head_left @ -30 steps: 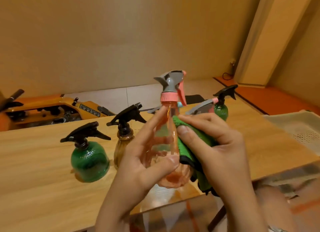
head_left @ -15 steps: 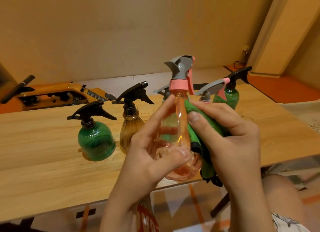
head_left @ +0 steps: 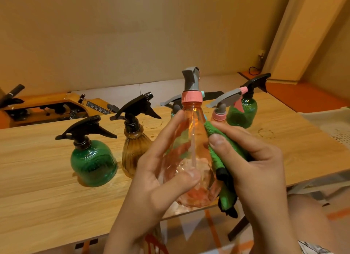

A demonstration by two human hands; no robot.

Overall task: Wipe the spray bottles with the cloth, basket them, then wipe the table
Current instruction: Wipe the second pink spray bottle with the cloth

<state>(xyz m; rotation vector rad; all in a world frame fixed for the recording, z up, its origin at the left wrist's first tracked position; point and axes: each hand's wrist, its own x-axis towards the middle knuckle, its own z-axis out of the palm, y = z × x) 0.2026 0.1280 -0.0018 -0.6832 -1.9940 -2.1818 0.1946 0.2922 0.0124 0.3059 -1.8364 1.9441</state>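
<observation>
Left hand (head_left: 151, 180) fingers curl around pink bottle (head_left: 193, 159); right hand (head_left: 253, 166) fingers press green cloth (head_left: 217, 155) against it.

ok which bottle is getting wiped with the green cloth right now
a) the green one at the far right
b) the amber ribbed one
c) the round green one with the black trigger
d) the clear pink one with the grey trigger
D: the left hand holds the clear pink bottle up, and the right hand presses the green cloth against its side.
</observation>
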